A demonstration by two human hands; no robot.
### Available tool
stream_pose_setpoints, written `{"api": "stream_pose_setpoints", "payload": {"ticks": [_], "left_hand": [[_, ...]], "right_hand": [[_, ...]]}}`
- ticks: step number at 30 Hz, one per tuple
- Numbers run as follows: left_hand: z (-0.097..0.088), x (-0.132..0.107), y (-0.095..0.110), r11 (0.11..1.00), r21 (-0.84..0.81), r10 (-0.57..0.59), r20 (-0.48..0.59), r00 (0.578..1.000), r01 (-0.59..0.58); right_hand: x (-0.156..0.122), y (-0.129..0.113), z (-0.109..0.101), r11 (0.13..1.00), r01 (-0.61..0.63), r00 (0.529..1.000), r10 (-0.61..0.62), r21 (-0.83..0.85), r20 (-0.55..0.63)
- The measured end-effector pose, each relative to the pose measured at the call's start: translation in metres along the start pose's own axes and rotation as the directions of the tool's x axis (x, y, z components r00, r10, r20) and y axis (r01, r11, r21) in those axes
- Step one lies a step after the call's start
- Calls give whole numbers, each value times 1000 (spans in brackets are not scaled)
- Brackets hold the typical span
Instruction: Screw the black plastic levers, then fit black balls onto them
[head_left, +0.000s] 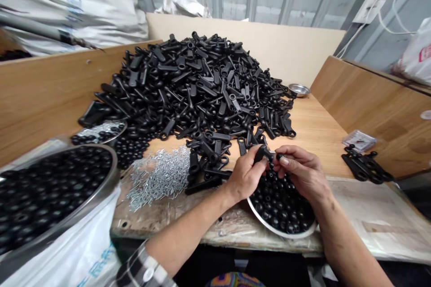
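My left hand point(248, 174) is closed around a black crank handle point(261, 153), its thumb and fingers gripping the lever part. Close beside it, my right hand point(301, 170) pinches a small black ball knob point(279, 156) between thumb and forefinger. The two pieces are near each other; whether they touch I cannot tell. Both hands are over a white-rimmed bowl point(255, 218) filled with black ball knobs point(283, 206). Left of my left hand lie more black crank handles point(210, 152) and a spread of small silver metal pins point(161, 177).
A large heap of black crank handles point(202, 85) covers the table's back. At left stands a big metal basin point(112, 166) of black balls, with a smaller dish point(119, 131) behind. Several finished-looking handles point(365, 166) and a clear box point(359, 140) lie right. Wooden boards point(377, 112) edge the table.
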State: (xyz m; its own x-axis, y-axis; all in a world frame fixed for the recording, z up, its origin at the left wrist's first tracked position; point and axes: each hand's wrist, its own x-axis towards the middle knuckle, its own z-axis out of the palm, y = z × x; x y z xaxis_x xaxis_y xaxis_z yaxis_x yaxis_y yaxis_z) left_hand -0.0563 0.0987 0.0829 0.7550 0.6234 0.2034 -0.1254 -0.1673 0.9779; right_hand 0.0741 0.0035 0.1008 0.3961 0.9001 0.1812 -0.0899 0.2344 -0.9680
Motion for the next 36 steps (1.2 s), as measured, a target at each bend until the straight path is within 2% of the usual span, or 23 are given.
{"api": "stream_pose_setpoints", "payload": {"ticks": [5,16,23,28,31,33,36], "left_hand": [[4,-6,2,949,282,163,-55,985,-142],[11,-6,-5,839,508,264,-63,963,-196],[14,-4,-13,681,685,399,-49,916,-260],[14,-1,-18,498,822,506,-15,863,-277],[14,0,-19,425,871,499,2,866,-247],[13,1,-20,417,874,488,16,873,-249],[13,1,-21,458,845,490,17,871,-274]], "right_hand": [[2,-4,2,991,-106,994,104,87,22],[1,-4,4,979,-191,981,188,71,40],[2,-3,4,970,-224,974,221,94,36],[3,-3,2,964,-243,970,244,103,11],[4,-2,1,963,-255,966,257,89,-11],[4,-2,1,965,-248,968,251,86,-21],[5,-2,2,970,-232,972,234,77,-17]]}}
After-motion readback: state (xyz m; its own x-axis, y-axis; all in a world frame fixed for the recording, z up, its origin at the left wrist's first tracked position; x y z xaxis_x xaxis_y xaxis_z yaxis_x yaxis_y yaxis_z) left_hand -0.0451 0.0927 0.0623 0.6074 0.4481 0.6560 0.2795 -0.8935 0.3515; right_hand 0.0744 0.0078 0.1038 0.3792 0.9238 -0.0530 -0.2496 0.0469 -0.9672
